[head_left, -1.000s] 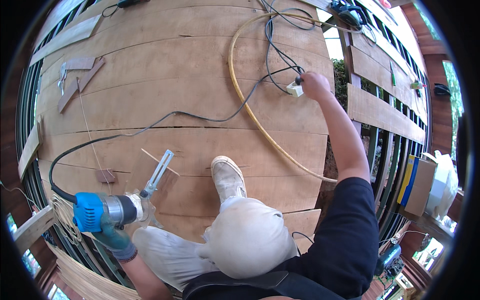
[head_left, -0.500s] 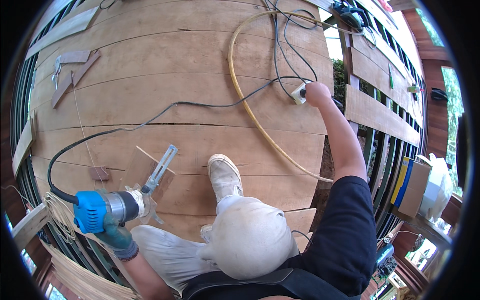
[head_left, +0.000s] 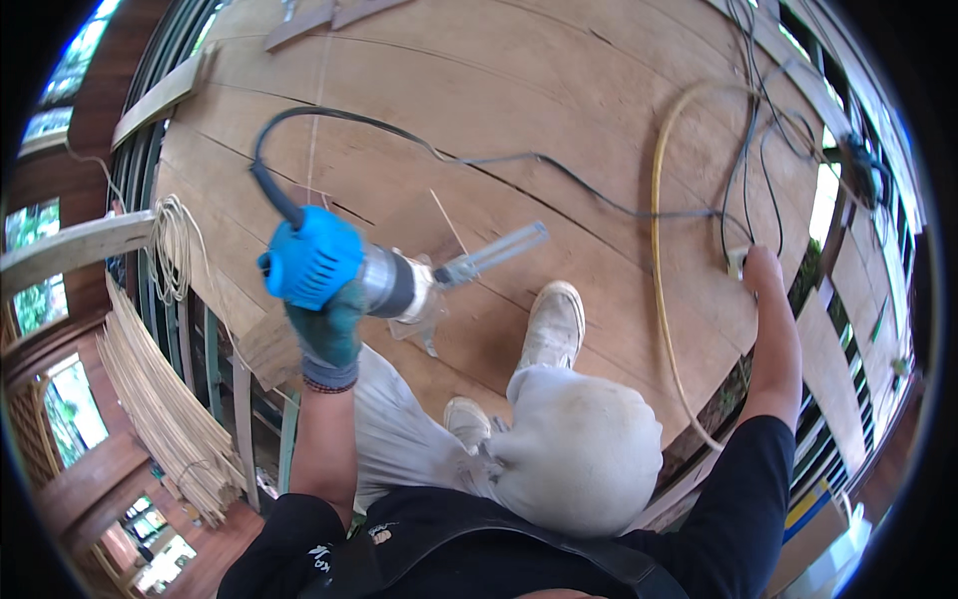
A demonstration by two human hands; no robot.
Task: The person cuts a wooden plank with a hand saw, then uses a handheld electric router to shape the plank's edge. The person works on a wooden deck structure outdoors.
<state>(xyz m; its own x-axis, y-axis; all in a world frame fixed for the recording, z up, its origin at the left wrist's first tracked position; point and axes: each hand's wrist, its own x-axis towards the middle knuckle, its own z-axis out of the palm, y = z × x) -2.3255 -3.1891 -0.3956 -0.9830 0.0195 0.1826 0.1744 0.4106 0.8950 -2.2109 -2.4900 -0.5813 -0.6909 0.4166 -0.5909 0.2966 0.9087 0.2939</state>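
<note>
My left hand [head_left: 329, 329], in a green-grey work glove, is wrapped round a blue trim router [head_left: 317, 262], held up on its side above the planks. A slotted metal edge guide [head_left: 504, 250] and a clear base [head_left: 417, 324] stick out from its nose. Its black cord [head_left: 589, 198] loops over the boards to a small white socket block [head_left: 736, 262] at the right. My bare right hand [head_left: 763, 270] is closed at that block, on what looks like the cord's black plug. The fingertips are partly hidden.
Wide wooden planks [head_left: 479, 90] form the floor, with open dark beams at the right. A yellow hose [head_left: 659, 230] curves beside my right arm. Coiled cord [head_left: 172, 245] hangs from a timber rail [head_left: 80, 245] at the left. Stacked thin wood strips [head_left: 170, 399] lie below it.
My view has swung toward the left, so the scene sits farther right in the picture. My left hand has raised the router. My right hand stays at the socket block.
</note>
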